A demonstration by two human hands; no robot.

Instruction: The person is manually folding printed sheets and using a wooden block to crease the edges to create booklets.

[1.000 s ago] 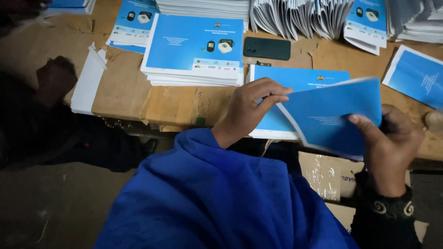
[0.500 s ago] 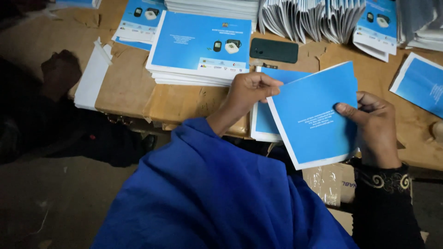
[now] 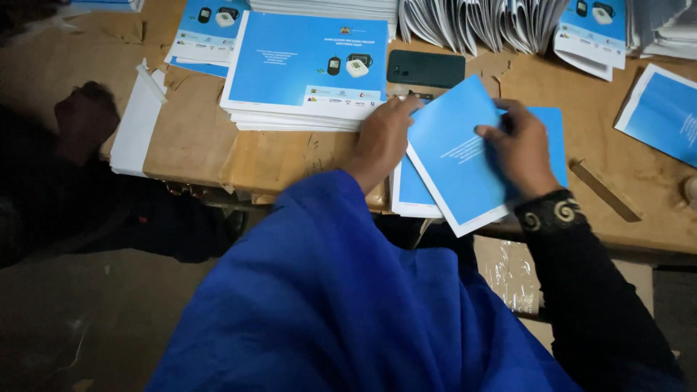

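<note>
Both hands are pressed flat on a blue booklet: left hand (image 3: 383, 141) on its edge, right hand (image 3: 521, 149) on top. The booklet (image 3: 457, 156) is being laid on a small pile (image 3: 410, 196) between them; squaring it seems needed.

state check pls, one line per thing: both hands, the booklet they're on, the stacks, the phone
left hand: flat on the booklet's left edge, gripping nothing
right hand: palm down, pressing the booklet
blue booklet: closed, tilted, lying on a small blue pile
large blue stack: flat, squared, cover up
fanned white sheets: folded, standing in a row
dark phone: flat, screen off
</note>
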